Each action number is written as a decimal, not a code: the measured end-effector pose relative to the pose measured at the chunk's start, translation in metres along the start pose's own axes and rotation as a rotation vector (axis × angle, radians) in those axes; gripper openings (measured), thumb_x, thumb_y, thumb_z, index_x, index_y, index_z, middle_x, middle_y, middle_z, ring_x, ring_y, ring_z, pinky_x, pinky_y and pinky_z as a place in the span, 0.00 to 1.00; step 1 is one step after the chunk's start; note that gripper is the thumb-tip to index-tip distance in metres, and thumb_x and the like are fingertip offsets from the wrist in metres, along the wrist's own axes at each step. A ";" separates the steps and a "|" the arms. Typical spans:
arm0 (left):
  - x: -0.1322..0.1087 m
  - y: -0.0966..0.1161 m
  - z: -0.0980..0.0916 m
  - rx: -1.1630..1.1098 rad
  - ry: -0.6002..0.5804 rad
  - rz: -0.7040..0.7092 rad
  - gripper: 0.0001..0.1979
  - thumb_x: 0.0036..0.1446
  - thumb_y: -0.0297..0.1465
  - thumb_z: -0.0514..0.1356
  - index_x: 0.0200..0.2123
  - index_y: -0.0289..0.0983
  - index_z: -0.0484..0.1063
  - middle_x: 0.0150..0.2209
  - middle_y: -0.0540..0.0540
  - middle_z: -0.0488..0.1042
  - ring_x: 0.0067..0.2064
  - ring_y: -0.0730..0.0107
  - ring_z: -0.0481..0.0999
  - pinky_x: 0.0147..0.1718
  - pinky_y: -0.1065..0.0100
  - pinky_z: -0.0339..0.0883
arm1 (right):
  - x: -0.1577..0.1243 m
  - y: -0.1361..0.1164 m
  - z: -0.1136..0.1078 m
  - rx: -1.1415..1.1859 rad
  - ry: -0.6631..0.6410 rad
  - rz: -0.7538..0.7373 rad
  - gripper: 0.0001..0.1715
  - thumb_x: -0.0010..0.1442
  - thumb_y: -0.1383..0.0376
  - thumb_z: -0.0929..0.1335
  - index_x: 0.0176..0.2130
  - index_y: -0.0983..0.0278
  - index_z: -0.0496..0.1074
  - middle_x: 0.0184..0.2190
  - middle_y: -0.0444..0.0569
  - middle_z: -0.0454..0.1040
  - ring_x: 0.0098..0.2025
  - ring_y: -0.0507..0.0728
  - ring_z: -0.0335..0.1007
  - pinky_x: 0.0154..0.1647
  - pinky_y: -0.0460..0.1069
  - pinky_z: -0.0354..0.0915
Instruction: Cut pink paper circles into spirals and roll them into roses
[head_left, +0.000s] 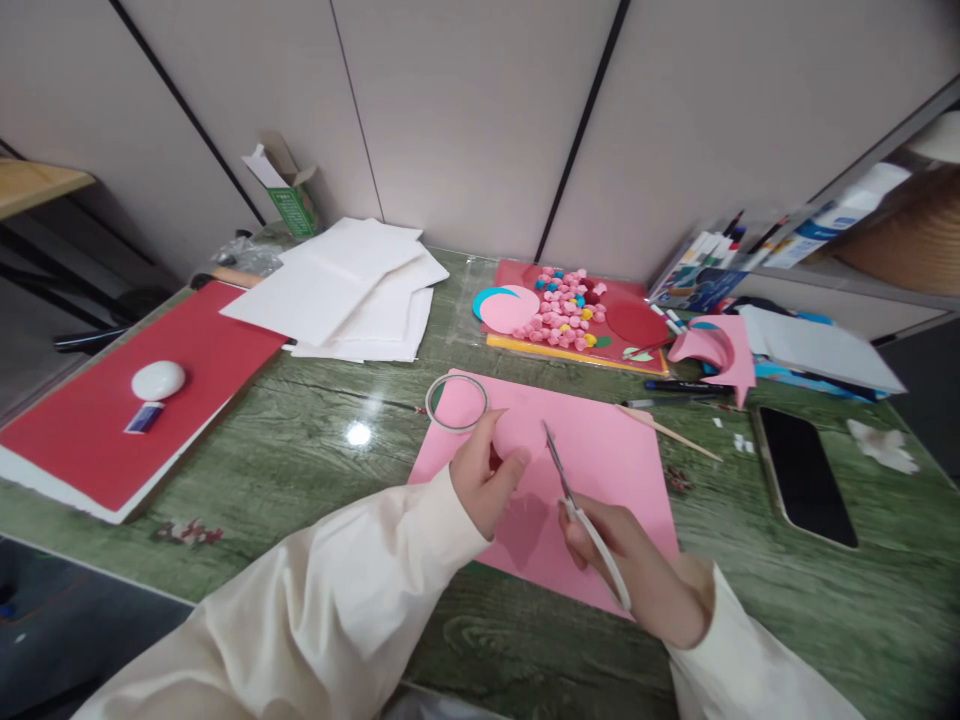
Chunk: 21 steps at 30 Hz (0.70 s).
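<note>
My right hand grips white-handled scissors, with the blades pointing up and away. My left hand pinches a small pink paper piece beside the blades. Its outline is hard to make out against the pink sheet behind it. Below both hands lies a large pink paper sheet on the green tabletop. A roll of tape rests on the sheet's far left corner, close to my left hand.
White sheets are piled at the back left, near a red board carrying a white oval object. Pink balls lie on red paper at the back. A phone, pens and pink offcuts are on the right.
</note>
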<state>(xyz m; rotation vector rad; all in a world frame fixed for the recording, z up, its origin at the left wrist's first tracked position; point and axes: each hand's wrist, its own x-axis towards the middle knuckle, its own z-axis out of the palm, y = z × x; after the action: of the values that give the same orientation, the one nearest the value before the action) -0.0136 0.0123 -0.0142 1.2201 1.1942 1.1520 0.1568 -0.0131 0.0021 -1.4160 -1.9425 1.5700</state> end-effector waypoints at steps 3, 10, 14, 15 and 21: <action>-0.001 0.000 0.000 0.031 0.009 -0.012 0.18 0.50 0.34 0.55 0.45 0.35 0.61 0.26 0.50 0.64 0.24 0.75 0.61 0.23 0.72 0.57 | 0.000 0.001 0.000 -0.011 0.012 -0.004 0.24 0.57 0.47 0.55 0.24 0.63 0.54 0.19 0.40 0.55 0.24 0.50 0.48 0.25 0.47 0.48; -0.001 -0.002 -0.002 0.070 -0.019 -0.005 0.19 0.52 0.33 0.54 0.47 0.36 0.59 0.26 0.50 0.63 0.25 0.74 0.61 0.24 0.71 0.57 | -0.001 0.002 0.001 0.013 0.013 -0.017 0.23 0.58 0.49 0.54 0.23 0.63 0.54 0.19 0.40 0.56 0.23 0.50 0.49 0.26 0.47 0.49; -0.001 -0.003 -0.003 0.063 -0.027 0.015 0.16 0.53 0.33 0.52 0.46 0.38 0.59 0.28 0.51 0.63 0.25 0.76 0.61 0.24 0.72 0.58 | -0.001 0.001 0.001 0.010 0.006 -0.007 0.23 0.59 0.50 0.55 0.23 0.63 0.54 0.19 0.40 0.56 0.23 0.50 0.50 0.25 0.47 0.49; -0.001 -0.003 -0.003 0.050 -0.025 0.025 0.15 0.54 0.33 0.52 0.46 0.38 0.59 0.28 0.51 0.63 0.25 0.76 0.61 0.25 0.72 0.58 | -0.001 0.001 0.001 0.013 0.001 -0.004 0.23 0.59 0.50 0.55 0.23 0.63 0.54 0.19 0.40 0.56 0.23 0.50 0.50 0.26 0.47 0.49; 0.001 -0.002 -0.001 -0.046 0.010 0.050 0.14 0.54 0.33 0.51 0.45 0.37 0.59 0.29 0.51 0.62 0.25 0.78 0.61 0.24 0.74 0.58 | -0.002 -0.004 -0.001 0.015 -0.009 0.024 0.23 0.59 0.51 0.54 0.22 0.63 0.55 0.19 0.40 0.55 0.23 0.50 0.50 0.26 0.46 0.50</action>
<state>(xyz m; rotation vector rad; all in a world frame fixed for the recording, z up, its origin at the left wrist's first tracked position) -0.0151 0.0134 -0.0161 1.2168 1.1445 1.2179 0.1558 -0.0141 0.0068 -1.4334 -1.9222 1.6011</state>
